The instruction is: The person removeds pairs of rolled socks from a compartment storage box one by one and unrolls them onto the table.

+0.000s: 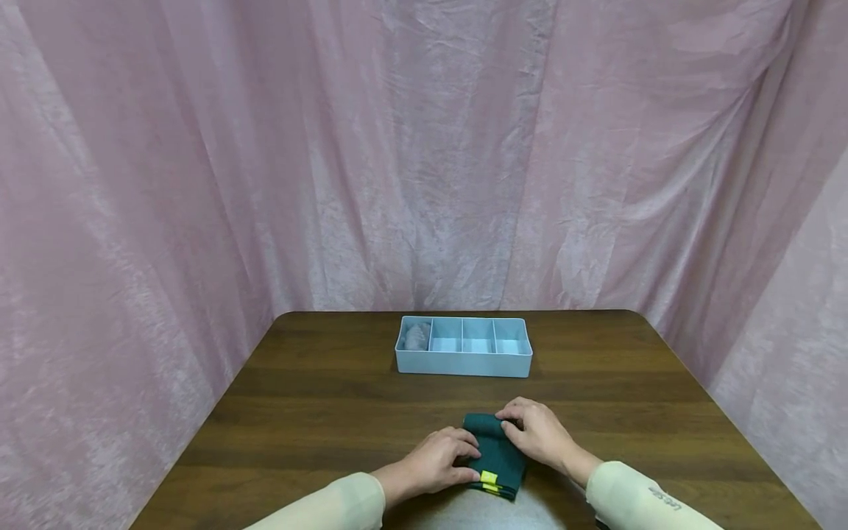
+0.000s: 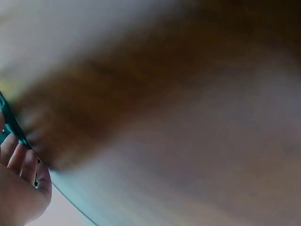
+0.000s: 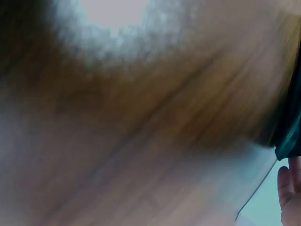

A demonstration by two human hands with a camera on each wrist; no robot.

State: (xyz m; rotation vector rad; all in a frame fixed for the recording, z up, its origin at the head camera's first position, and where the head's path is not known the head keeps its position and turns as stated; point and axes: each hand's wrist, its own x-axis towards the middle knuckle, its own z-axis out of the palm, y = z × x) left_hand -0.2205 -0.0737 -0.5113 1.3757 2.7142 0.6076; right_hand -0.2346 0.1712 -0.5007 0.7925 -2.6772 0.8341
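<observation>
A folded dark green piece of fabric [image 1: 497,454], which looks like a pair of socks, lies flat on the table with yellow patches at its near end. My left hand [image 1: 437,464] rests at its left edge, fingertips on the side and thumb by the yellow patches. At the far right corner my right hand [image 1: 539,434] pinches the rolled-over top fold between thumb and fingers. In the left wrist view the fingers [image 2: 29,165] touch the fabric's edge. The right wrist view shows only a few fingertips [image 3: 285,183] under the green fabric [image 3: 288,141].
Beyond the hands stands a light blue box [image 1: 464,364] with several compartments in a row. A grey soft bundle [image 1: 417,336] sits in its leftmost compartment. The brown wooden table [image 1: 318,412] reaches back to pink curtains [image 1: 424,184].
</observation>
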